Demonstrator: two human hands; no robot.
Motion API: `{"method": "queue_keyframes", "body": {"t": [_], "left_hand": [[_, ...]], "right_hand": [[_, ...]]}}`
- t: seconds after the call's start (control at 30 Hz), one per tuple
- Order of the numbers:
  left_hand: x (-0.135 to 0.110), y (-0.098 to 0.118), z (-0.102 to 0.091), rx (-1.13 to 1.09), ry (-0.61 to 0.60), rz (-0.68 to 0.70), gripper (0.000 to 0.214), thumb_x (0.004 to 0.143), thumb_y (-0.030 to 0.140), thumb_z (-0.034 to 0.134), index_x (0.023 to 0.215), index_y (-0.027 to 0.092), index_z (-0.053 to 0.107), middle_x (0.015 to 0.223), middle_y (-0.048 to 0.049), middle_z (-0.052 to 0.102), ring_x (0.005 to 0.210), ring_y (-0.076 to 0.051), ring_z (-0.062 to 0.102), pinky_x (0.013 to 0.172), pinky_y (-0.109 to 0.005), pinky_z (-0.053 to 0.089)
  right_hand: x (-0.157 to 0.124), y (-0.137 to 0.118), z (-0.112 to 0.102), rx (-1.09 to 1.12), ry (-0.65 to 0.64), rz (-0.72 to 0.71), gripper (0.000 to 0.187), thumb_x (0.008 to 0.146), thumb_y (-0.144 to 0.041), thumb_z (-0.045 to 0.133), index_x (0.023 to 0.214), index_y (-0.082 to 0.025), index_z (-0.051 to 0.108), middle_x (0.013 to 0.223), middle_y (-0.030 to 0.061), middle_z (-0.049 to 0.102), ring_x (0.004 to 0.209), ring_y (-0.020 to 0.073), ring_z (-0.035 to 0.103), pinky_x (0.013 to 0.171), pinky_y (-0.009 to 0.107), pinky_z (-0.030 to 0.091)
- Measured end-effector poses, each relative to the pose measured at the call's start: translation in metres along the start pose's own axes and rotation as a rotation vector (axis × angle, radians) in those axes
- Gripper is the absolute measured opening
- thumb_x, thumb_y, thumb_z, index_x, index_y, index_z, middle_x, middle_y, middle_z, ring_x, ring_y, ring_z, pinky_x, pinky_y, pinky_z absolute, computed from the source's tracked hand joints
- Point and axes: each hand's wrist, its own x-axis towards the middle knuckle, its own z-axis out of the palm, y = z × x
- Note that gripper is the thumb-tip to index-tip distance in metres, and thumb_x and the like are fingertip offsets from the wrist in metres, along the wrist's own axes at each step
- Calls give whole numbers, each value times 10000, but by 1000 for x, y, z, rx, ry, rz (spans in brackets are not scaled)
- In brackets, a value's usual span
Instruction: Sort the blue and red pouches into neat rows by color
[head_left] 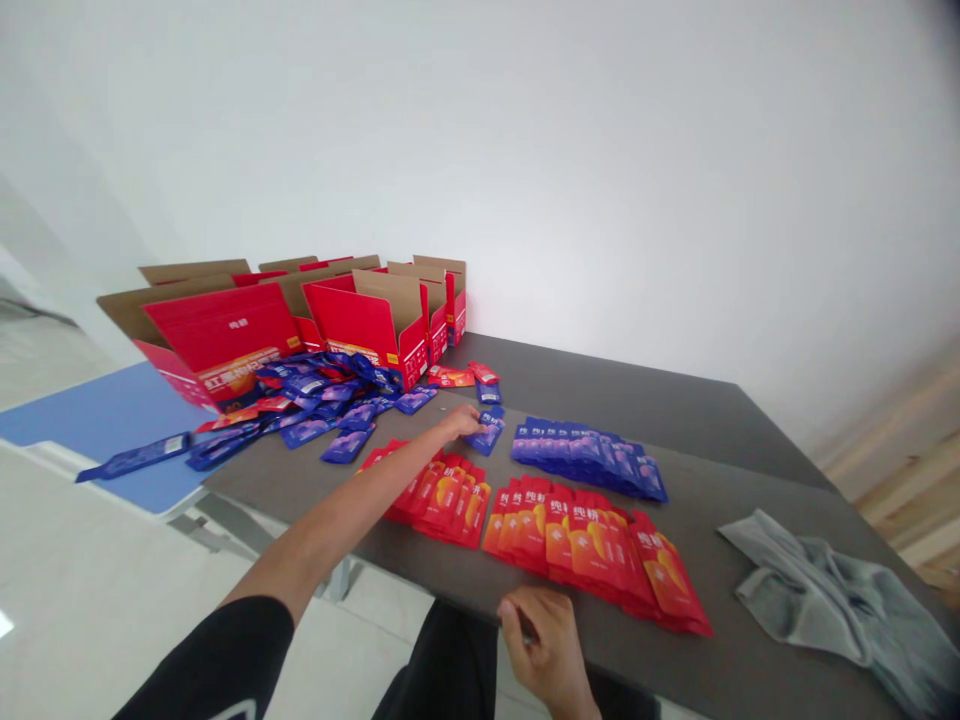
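Two bare hands work over a dark grey tabletop point(720, 410) strewn with glossy foil sachets. Our left hand point(459, 423), arm stretched out, has its fingertips point(474, 418) on the upper end of a small glossy blue sachet point(486, 435), whose long axis slants up and away to the right of the grip; we cannot tell whether the fingers are clamped on it or only touching. That sachet lies just past the hand, between a loose heap of blue sachets point(322, 405) and a neat overlapping row of blue sachets point(589, 457), far nearer the left hand than the right. Our right hand point(540, 640), fingers curled, sits at the near table edge below overlapping rows of red-and-orange sachets point(592, 550), its grip equally unclear. Open red-and-kraft cardboard cartons point(225, 335) stand behind the heap, and a crumpled grey cloth point(832, 600) lies to the right.
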Motion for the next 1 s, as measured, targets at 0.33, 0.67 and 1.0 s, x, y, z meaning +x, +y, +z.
{"method": "queue_keyframes", "body": {"t": [0.33, 0.67, 1.0], "left_hand": [[-3, 3, -1, -11, 5, -35, 296, 983, 344, 686, 1193, 137, 667, 1141, -78, 698, 970, -196, 695, 841, -382, 620], [-7, 5, -3, -99, 30, -73, 283, 976, 330, 692, 1180, 136, 667, 1126, -75, 698, 962, -193, 690, 848, -385, 612], [-64, 31, -52, -513, 100, 119, 253, 847, 265, 819, 997, 107, 691, 853, -71, 731, 783, -166, 698, 719, -263, 561]], "right_hand": [[-2, 2, 1, 9, -7, -2, 276, 1014, -181, 475, 751, -218, 550, 609, -9, 576, 529, 137, 556, 568, 290, 350], [0, 1, 1, 5, 30, -8, 261, 999, -182, 495, 753, -218, 576, 610, -7, 605, 523, 142, 590, 559, 281, 374], [-1, 2, -1, 13, 20, -20, 274, 1022, -186, 471, 768, -217, 570, 617, -8, 608, 529, 140, 603, 563, 281, 380]]}}
